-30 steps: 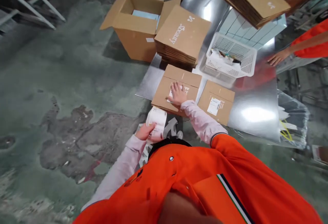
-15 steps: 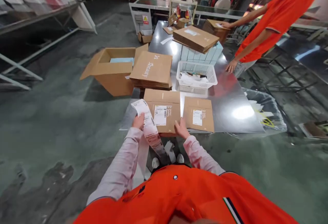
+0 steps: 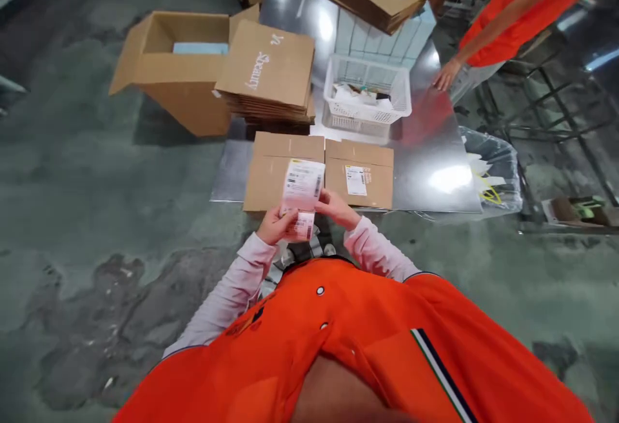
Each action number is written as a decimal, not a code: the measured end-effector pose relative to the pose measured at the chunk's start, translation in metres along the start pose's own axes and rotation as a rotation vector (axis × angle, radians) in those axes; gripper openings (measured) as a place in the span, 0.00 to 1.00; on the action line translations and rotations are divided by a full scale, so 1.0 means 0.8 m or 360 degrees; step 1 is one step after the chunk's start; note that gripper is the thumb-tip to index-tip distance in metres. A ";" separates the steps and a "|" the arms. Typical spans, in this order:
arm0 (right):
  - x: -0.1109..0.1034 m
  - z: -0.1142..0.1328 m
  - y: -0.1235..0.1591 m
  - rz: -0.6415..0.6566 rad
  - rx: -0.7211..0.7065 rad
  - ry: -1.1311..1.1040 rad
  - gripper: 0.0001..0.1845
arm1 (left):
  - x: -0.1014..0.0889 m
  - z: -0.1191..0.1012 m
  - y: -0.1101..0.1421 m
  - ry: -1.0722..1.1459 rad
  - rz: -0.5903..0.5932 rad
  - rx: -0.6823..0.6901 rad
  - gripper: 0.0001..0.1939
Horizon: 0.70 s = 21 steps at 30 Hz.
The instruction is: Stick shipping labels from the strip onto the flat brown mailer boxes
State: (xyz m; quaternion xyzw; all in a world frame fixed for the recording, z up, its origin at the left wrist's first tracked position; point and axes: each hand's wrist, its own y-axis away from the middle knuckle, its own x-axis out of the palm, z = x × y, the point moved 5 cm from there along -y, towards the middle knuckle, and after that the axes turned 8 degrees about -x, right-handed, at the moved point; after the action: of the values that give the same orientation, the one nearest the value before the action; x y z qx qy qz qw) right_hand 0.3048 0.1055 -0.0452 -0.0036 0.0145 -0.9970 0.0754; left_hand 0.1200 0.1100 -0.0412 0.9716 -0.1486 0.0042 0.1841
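Both hands hold a strip of white shipping labels in front of my chest, at the near edge of a shiny metal table. My left hand pinches the strip's lower left part. My right hand grips its right edge. Behind the labels lie two closed brown cardboard boxes side by side: the left box is partly hidden by the strip, and the right box carries a white label on top.
A stack of flat cartons and a white plastic basket stand further back on the table. An open carton stands on the floor at the left. A person in orange leans a hand on the table's far right.
My right hand left the front of the left box and took hold of the label strip. My left hand brought the strip from the left to the middle, over the left box.
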 end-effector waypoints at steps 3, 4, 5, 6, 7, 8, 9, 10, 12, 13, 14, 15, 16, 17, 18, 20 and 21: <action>0.041 -0.001 0.011 -0.0273 -0.0013 -0.0173 0.31 | 0.003 0.002 0.002 -0.0039 0.0143 -0.0027 0.30; 0.046 -0.002 0.013 -0.0245 0.0015 -0.0115 0.30 | -0.002 0.001 -0.001 0.0021 0.0070 0.0000 0.30; 0.048 -0.003 0.013 -0.0173 0.0039 -0.0042 0.31 | -0.008 0.001 -0.005 0.0083 -0.0035 0.0021 0.30; 0.047 -0.003 0.010 -0.0096 0.0052 0.0031 0.32 | -0.014 0.003 -0.009 0.0126 -0.0134 0.0026 0.30; 0.044 -0.002 0.004 -0.0052 0.0049 0.0099 0.33 | -0.017 0.007 -0.012 0.0145 -0.0205 0.0015 0.29; 0.040 0.001 -0.004 -0.0038 0.0030 0.0171 0.33 | -0.017 0.012 -0.013 0.0148 -0.0240 -0.0001 0.28; 0.036 0.005 -0.012 -0.0035 -0.0001 0.0248 0.31 | -0.016 0.016 -0.014 0.0148 -0.0266 -0.0009 0.27; 0.035 0.009 -0.020 -0.0012 -0.0033 0.0329 0.27 | -0.014 0.021 -0.013 0.0146 -0.0306 -0.0003 0.26; 0.037 0.015 -0.032 0.0076 -0.0075 0.0481 0.21 | -0.012 0.029 -0.009 0.0116 -0.0469 0.0027 0.23; 0.039 0.017 -0.035 0.0108 -0.0078 0.0538 0.19 | -0.012 0.033 -0.007 0.0088 -0.0587 0.0033 0.22; 0.040 0.017 -0.039 0.0120 -0.0070 0.0571 0.18 | -0.013 0.036 -0.005 0.0060 -0.0714 0.0034 0.23; 0.042 0.015 -0.042 0.0125 -0.0051 0.0583 0.17 | -0.015 0.039 -0.004 0.0044 -0.0820 0.0028 0.24; 0.043 0.011 -0.048 0.0135 -0.0032 0.0594 0.16 | -0.018 0.043 -0.006 0.0053 -0.0876 0.0011 0.25; 0.044 0.006 -0.055 0.0151 -0.0032 0.0623 0.15 | -0.020 0.046 -0.011 0.0095 -0.0868 -0.0019 0.24; 0.045 0.001 -0.067 0.0166 -0.0056 0.0682 0.13 | -0.022 0.051 -0.018 0.0155 -0.0792 -0.0063 0.22; 0.044 -0.012 -0.099 0.0155 -0.0141 0.0874 0.10 | -0.027 0.065 -0.034 0.0274 -0.0520 -0.0165 0.22; 0.042 -0.020 -0.120 0.0122 -0.0170 0.0989 0.09 | -0.031 0.074 -0.041 0.0319 -0.0384 -0.0216 0.27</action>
State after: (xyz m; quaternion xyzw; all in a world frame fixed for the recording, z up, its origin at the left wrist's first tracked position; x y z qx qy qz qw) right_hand 0.2570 0.1954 -0.0582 0.2977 0.0894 -0.9447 0.1047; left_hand 0.1031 0.1253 -0.1096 0.9624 -0.0116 0.0689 0.2625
